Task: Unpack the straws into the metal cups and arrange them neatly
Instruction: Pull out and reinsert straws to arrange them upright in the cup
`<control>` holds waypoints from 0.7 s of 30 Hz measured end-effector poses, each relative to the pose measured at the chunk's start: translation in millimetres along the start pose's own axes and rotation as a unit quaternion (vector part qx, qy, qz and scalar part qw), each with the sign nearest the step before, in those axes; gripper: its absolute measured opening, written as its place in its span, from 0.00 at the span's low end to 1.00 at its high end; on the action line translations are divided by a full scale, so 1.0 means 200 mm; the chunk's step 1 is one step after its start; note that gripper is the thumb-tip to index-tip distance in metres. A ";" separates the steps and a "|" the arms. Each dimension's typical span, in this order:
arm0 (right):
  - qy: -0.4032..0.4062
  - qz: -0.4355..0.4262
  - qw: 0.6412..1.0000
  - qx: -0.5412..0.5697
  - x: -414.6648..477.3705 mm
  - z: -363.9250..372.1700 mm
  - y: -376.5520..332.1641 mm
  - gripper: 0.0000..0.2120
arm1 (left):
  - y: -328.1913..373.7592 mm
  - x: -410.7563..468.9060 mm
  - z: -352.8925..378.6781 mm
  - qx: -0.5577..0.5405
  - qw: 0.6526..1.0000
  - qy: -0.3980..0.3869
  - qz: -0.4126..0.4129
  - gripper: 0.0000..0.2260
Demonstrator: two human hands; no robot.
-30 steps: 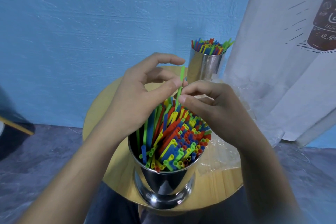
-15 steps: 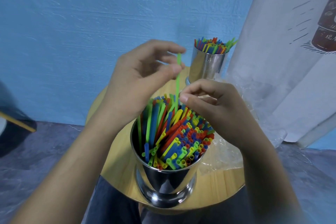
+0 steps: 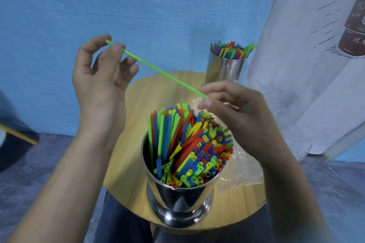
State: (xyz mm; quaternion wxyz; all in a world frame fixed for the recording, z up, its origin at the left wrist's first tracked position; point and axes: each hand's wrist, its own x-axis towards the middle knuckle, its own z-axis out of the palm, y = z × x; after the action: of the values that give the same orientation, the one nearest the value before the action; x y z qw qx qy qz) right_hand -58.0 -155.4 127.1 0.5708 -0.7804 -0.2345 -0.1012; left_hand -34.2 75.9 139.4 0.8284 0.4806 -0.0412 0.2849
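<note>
The green straw (image 3: 158, 69) is held slanted in the air above the near metal cup (image 3: 177, 203). The left hand (image 3: 98, 85) pinches its upper end and the right hand (image 3: 243, 116) its lower end. The near metal cup stands on the table (image 3: 138, 116), packed with coloured straws (image 3: 189, 144). The far metal cup (image 3: 225, 71) stands behind the near one.

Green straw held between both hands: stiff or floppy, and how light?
Probably fairly stiff: the green straw runs straight between the left hand and right hand with no visible sag. Likely very light, since fingertip pinches at its ends carry it. Thin and round, so it may roll if set down.
</note>
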 end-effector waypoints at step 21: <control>0.256 0.034 0.947 0.192 -0.02 -0.11 -0.05 0.12 | 0.02 -0.19 -0.08 0.361 0.834 -0.398 -0.129 0.29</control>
State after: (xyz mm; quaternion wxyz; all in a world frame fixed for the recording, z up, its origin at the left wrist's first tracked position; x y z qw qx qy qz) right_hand -64.5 -175.4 141.6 0.7540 -0.6109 -0.0692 -0.2313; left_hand -71.4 74.1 119.5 0.5376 0.8180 -0.1993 -0.0455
